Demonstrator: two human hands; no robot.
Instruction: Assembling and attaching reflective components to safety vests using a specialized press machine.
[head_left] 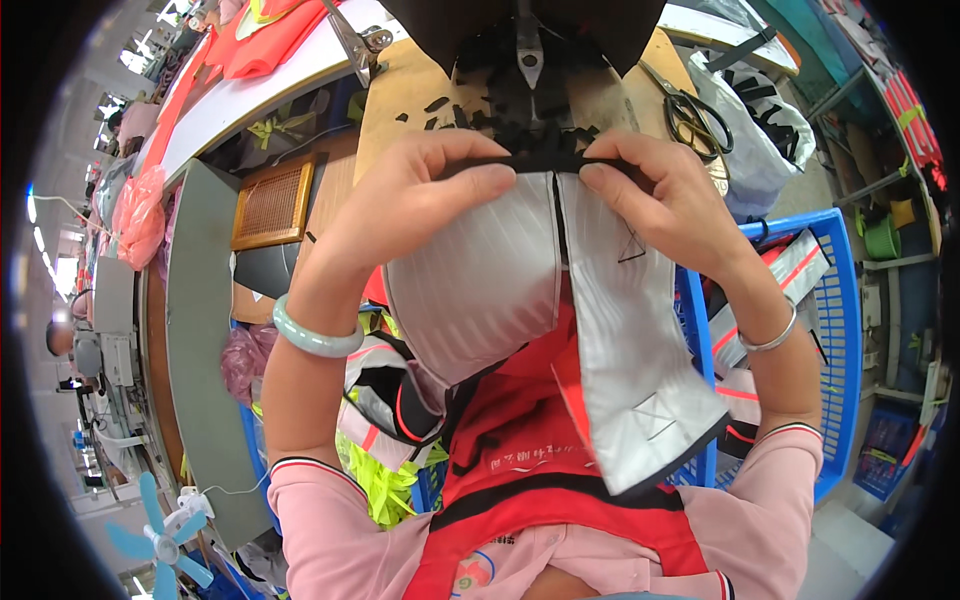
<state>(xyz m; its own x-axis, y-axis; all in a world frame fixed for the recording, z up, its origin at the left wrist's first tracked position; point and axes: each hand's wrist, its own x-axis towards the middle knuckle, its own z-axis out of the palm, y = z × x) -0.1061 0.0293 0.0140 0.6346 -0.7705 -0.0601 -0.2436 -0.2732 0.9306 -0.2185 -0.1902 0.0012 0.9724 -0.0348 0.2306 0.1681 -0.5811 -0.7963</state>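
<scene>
A silver-grey fabric piece point(475, 275) with black binding hangs between my hands. Its black upper edge is stretched level just below the machine's metal rod. My left hand point(430, 190) is closed, pinching that edge between thumb and fingers. On the other side my right hand point(670, 195) pinches the same edge with its thumb on the near face. Below my right hand a long strip point(650, 390) of the piece hangs down, bearing a stitched box with a cross. Over the work stands a dark machine head point(440, 30) with a metal rod point(529, 60).
Black scraps point(460, 118) lie on the wooden worktop point(400, 90). Black-handled scissors point(695, 125) rest at its right, beside a white bag point(755, 130). A blue basket point(845, 330) holds more fabric pieces at right. Grey and neon pieces point(375, 460) lie by my left arm.
</scene>
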